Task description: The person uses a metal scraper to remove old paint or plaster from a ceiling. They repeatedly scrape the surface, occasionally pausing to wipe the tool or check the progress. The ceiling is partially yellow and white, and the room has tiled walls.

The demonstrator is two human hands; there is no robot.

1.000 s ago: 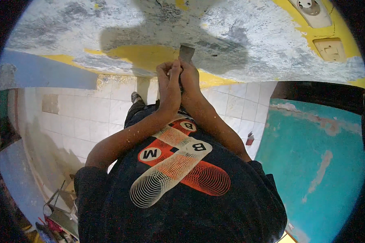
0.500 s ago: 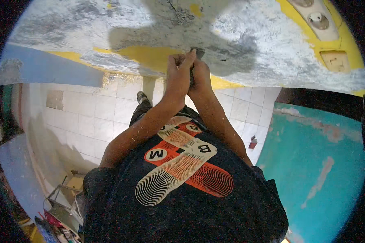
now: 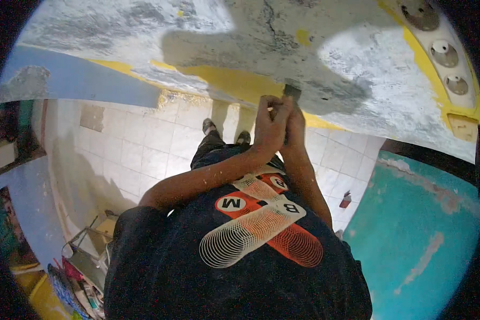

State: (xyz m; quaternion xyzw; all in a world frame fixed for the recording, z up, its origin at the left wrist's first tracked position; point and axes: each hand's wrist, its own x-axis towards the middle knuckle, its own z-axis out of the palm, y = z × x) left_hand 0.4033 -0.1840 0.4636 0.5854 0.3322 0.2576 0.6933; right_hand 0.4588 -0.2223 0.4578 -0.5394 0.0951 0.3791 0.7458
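Observation:
A scraper with a dark flat blade is against the wall, at the edge of a yellow paint patch. Both hands close around it and hide its handle. My left hand has its thumb and fingers pressed together on the near side of the tool. Pressed up beside it, my right hand grips the same scraper, its fingers partly hidden. Around the blade the wall is bared to patchy grey and white, with a crack higher up. My shadow covers this stretch of wall.
A panel of round sockets and a switch plate are on the wall at right. A turquoise, chipped surface stands at right. White floor tiles lie below, with a small red object. Clutter and a metal-framed chair sit lower left.
The view has shifted, so the wall and my body appear farther right and lower. Both hands still grip the scraper, now lower on the wall near the yellow patch's right end.

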